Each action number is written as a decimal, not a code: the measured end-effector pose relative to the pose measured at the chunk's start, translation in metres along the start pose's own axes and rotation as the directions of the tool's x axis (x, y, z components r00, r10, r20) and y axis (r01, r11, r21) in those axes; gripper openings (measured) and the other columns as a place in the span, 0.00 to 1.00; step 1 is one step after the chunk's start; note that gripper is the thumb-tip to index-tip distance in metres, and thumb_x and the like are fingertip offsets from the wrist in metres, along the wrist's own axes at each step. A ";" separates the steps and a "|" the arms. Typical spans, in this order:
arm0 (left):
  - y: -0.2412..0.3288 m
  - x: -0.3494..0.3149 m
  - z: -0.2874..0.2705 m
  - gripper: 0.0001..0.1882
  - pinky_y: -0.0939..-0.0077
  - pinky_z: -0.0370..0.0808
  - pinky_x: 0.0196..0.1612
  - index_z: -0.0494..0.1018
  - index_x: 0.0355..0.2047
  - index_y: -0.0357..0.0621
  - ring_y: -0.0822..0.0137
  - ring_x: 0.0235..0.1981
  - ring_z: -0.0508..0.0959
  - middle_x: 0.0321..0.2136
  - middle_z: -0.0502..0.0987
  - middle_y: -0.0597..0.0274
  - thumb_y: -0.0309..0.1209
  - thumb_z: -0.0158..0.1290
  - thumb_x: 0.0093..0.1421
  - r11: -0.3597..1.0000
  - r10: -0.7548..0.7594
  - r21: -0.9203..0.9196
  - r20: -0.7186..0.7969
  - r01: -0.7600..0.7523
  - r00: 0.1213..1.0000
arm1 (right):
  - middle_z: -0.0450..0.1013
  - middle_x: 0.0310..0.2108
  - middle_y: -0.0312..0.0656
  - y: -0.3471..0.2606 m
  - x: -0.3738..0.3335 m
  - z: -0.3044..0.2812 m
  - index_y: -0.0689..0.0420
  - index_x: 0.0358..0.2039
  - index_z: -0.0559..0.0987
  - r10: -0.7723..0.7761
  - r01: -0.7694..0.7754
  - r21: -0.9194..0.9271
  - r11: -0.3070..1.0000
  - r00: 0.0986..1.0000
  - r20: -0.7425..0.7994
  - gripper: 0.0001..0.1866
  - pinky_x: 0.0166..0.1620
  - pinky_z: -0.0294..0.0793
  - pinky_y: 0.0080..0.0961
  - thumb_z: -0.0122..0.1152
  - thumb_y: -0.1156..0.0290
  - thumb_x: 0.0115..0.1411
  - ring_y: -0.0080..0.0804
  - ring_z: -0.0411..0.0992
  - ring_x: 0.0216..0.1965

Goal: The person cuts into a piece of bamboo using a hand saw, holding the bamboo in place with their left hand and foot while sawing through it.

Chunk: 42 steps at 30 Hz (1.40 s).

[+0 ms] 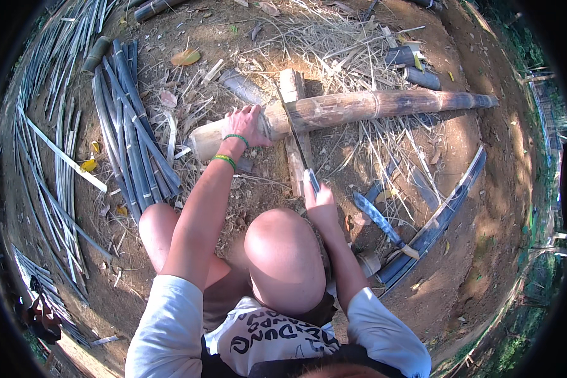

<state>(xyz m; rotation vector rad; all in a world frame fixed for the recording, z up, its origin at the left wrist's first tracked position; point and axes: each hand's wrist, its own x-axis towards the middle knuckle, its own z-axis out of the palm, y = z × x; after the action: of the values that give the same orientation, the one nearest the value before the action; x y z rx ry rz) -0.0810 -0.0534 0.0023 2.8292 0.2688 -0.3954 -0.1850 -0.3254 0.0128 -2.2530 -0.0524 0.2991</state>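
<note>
Several fingers of the left hand (244, 126) bend over the pole (340, 108), slightly parted, with the thumb toward its near side; the grip is near the thick end. All the fingers that show on the right hand (322, 200) are wrapped round the handle of a saw (303, 154), with no gap to be seen. The blade slants away across the pole, just right of the left hand; how deep its teeth sit, I cannot tell. Underneath, a block (296, 167) runs crosswise below the pole, which tapers to a dark tip at the right. Two bands, a green one (235, 137) and a yellow-green one (225, 159), circle the left wrist and forearm. Beyond the right hand lies a knife (378, 216), its pale handle by a split length (450, 214). Shavings (324, 53) litter the ground past the pole. Farther left lie dark slats (132, 126), a short tube (96, 55) and thin strips (51, 164), many of them overlapping
</note>
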 end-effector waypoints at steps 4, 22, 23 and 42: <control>-0.001 -0.007 0.003 0.60 0.50 0.68 0.65 0.66 0.65 0.52 0.51 0.61 0.74 0.57 0.75 0.55 0.58 0.77 0.31 1.000 0.001 0.007 -0.065 -0.001 0.998 | 0.79 0.32 0.64 0.034 -0.102 -0.046 0.64 0.43 0.81 0.005 -0.004 -0.021 1.000 1.000 0.024 0.21 0.41 0.78 0.52 0.60 0.56 0.69 0.65 0.81 0.37; 0.015 -0.002 0.002 0.57 0.52 0.70 0.64 0.66 0.63 0.50 0.52 0.60 0.76 0.58 0.75 0.55 0.56 0.76 0.32 1.000 0.031 0.002 -0.089 -0.031 0.996 | 0.78 0.30 0.65 0.009 0.012 -0.003 0.67 0.37 0.81 0.077 -0.076 -0.044 0.996 0.996 0.038 0.28 0.38 0.77 0.53 0.56 0.48 0.71 0.68 0.79 0.37; 0.025 0.003 0.005 0.57 0.52 0.70 0.64 0.67 0.62 0.50 0.51 0.60 0.76 0.58 0.75 0.55 0.56 0.76 0.32 0.999 0.049 -0.013 -0.109 -0.050 0.993 | 0.78 0.30 0.66 0.001 0.054 0.012 0.67 0.35 0.82 -0.005 0.004 -0.008 1.000 0.999 -0.041 0.29 0.37 0.76 0.53 0.55 0.48 0.71 0.69 0.78 0.37; 0.005 -0.001 0.004 0.63 0.53 0.73 0.62 0.66 0.65 0.51 0.51 0.57 0.79 0.57 0.76 0.55 0.61 0.77 0.29 0.999 0.033 0.029 0.007 -0.033 0.999 | 0.77 0.27 0.67 -0.024 0.055 0.016 0.68 0.35 0.82 0.008 -0.009 -0.012 1.000 1.000 -0.022 0.27 0.36 0.77 0.53 0.57 0.50 0.71 0.69 0.78 0.34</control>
<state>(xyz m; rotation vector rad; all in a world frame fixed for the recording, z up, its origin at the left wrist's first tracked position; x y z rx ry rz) -0.0816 -0.0591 0.0004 2.8567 0.2162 -0.4047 -0.1341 -0.2897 0.0104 -2.2686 -0.0334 0.2796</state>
